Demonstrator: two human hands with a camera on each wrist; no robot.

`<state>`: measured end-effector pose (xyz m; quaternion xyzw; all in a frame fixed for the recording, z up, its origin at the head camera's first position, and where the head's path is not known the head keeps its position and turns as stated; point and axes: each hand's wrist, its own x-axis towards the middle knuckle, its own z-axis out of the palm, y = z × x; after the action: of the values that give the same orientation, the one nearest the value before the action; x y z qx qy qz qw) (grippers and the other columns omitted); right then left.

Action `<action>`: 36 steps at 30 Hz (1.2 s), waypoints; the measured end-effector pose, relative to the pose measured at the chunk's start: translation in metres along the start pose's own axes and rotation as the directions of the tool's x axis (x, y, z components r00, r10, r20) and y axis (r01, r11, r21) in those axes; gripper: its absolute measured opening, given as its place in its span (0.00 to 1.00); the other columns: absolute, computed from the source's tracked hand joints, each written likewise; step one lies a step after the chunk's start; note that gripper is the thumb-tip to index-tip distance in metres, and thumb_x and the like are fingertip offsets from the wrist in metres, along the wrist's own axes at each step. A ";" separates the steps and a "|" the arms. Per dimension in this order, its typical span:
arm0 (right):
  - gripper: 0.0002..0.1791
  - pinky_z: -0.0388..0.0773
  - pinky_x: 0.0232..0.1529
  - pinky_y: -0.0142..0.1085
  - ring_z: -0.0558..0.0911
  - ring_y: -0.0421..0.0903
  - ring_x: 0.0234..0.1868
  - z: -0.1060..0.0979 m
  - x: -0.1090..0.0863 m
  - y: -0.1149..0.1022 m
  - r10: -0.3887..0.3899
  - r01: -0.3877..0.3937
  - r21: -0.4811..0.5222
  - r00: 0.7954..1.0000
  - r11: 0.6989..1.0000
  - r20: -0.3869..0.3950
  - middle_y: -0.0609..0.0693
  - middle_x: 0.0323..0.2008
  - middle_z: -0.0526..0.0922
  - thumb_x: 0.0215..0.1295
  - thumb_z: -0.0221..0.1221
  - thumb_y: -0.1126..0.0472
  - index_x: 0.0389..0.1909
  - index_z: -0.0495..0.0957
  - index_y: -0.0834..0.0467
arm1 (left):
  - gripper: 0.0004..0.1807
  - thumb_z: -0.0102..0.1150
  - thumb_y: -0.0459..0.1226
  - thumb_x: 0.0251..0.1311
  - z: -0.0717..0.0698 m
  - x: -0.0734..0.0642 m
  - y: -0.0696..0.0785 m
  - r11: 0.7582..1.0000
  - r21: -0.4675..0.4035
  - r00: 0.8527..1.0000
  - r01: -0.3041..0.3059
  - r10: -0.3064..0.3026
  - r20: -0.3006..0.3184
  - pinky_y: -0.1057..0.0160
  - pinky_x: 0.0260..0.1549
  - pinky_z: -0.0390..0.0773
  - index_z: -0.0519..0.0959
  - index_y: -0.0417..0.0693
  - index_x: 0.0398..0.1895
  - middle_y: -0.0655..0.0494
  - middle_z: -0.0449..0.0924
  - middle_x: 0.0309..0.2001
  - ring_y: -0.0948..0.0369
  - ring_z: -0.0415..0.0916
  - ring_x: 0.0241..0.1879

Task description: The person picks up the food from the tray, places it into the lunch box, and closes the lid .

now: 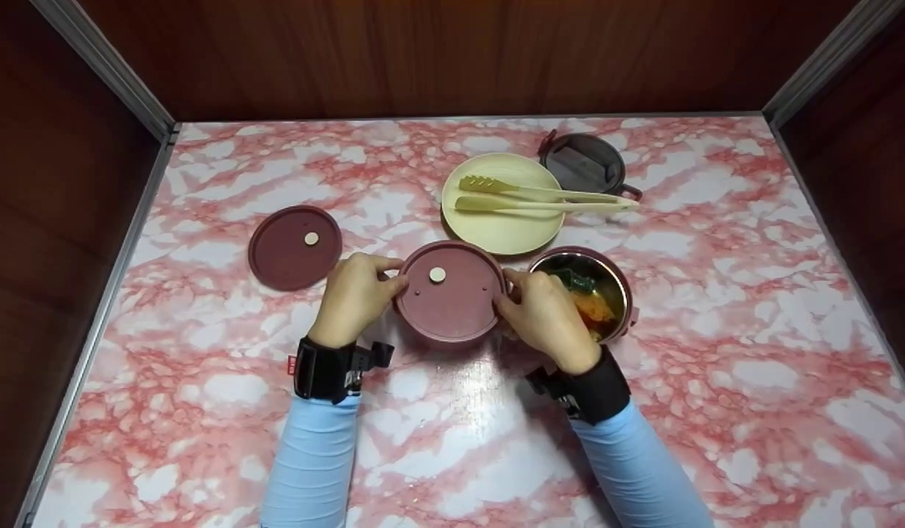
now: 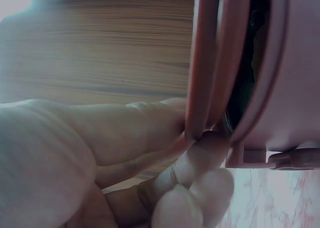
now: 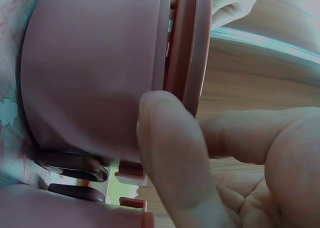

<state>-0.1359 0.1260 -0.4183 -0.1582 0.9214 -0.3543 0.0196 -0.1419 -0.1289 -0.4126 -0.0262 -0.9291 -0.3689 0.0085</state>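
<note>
Both hands hold a round mauve lid (image 1: 456,301) with a cream knob, over a mauve lunch pot (image 3: 95,73). On the lid's left edge, my left hand (image 1: 353,297) pinches with thumb and fingers. My right hand (image 1: 551,312) grips the opposite edge, one digit reaching down over the pot's rim in the right wrist view. A dark gap shows between lid and pot in the left wrist view; the pot's contents are hidden. Close by on the right, partly behind my right hand, stands a second pot (image 1: 628,293) with green and orange food inside.
Another mauve lid (image 1: 291,253) lies to the left. Behind the pots, a pale yellow plate (image 1: 507,240) bears cream-and-olive tongs (image 1: 496,206), whose handle end sticks out past its right edge. A dark grey container (image 1: 581,172) with side handles stands at the back right. Wooden panels (image 1: 452,59) enclose the marbled table.
</note>
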 end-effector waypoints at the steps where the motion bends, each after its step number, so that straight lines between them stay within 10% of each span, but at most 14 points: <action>1: 0.13 0.74 0.17 0.35 0.76 0.36 0.11 0.000 0.000 0.000 0.000 0.000 -0.001 1.000 1.000 0.000 0.42 0.11 0.77 0.66 0.61 0.65 0.50 0.84 0.59 | 0.15 0.68 0.37 0.59 0.000 0.000 0.000 1.000 0.001 1.000 0.000 0.000 0.000 0.61 0.29 0.76 0.87 0.45 0.48 0.53 0.87 0.31 0.60 0.80 0.27; 36: 0.23 0.76 0.26 0.42 0.77 0.46 0.18 0.005 0.004 0.002 0.030 -0.032 -0.101 0.999 0.994 -0.026 0.58 0.27 0.84 0.66 0.61 0.62 0.61 0.77 0.64 | 0.16 0.68 0.38 0.59 0.004 0.004 -0.004 0.999 0.045 1.000 0.012 -0.013 0.005 0.59 0.31 0.73 0.86 0.45 0.51 0.54 0.86 0.29 0.58 0.79 0.29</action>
<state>-0.1393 0.1234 -0.4229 -0.1405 0.9407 -0.3086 0.0059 -0.1456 -0.1287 -0.4182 -0.0211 -0.9373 -0.3479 0.0044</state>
